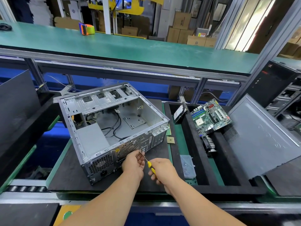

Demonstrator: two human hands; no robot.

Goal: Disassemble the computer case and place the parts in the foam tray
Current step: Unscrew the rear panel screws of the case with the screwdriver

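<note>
The open computer case lies on its side on a black mat, left of the foam tray. That tray already holds a motherboard, a hard drive and a heatsink. At the case's rear panel, the right hand grips a yellow-handled screwdriver; the left hand pinches its shaft near the tip. Step judged: removing a rear-panel screw beside the fan grille. Next move calls for seating the tip squarely, then turning without slipping.
</note>
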